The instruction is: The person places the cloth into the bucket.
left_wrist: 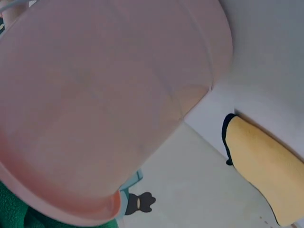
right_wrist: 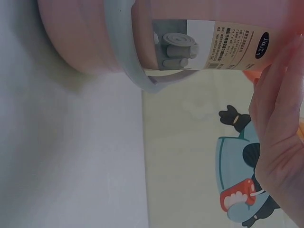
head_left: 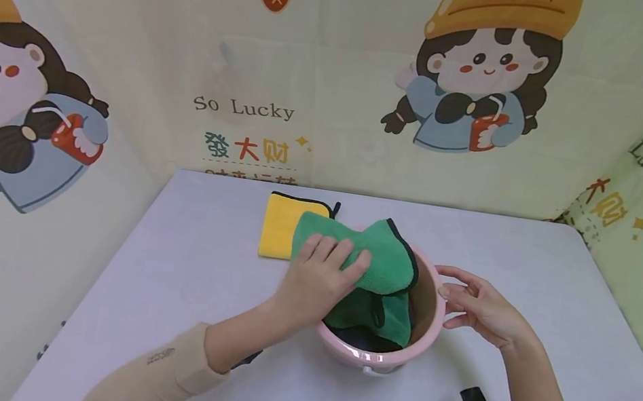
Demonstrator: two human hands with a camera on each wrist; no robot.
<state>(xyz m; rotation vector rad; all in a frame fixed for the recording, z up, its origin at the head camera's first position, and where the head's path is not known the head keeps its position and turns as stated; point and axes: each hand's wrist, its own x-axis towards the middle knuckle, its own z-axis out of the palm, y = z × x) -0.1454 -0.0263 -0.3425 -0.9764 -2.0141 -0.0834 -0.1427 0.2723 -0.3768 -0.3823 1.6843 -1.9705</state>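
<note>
A pink bucket (head_left: 431,332) stands upright on the table, with dark green cloth and a black edge showing inside it. Over its mouth lies a green cloth (head_left: 386,264) with black trim, its left part beyond the rim. My left hand (head_left: 319,282) grips this cloth from above, fingers bent into it. On the bucket's right side, my right hand (head_left: 485,309) touches the wall just under the rim with fairly straight fingers. In the right wrist view, those fingers (right_wrist: 278,90) lie beside the bucket's paper label (right_wrist: 232,45).
A folded yellow cloth (head_left: 277,228) with black trim lies behind and left of the bucket, partly covered by the green cloth in the head view. The bucket's pale handle (right_wrist: 121,42) hangs down its side. A printed curtain (head_left: 349,95) rises behind the table's far edge.
</note>
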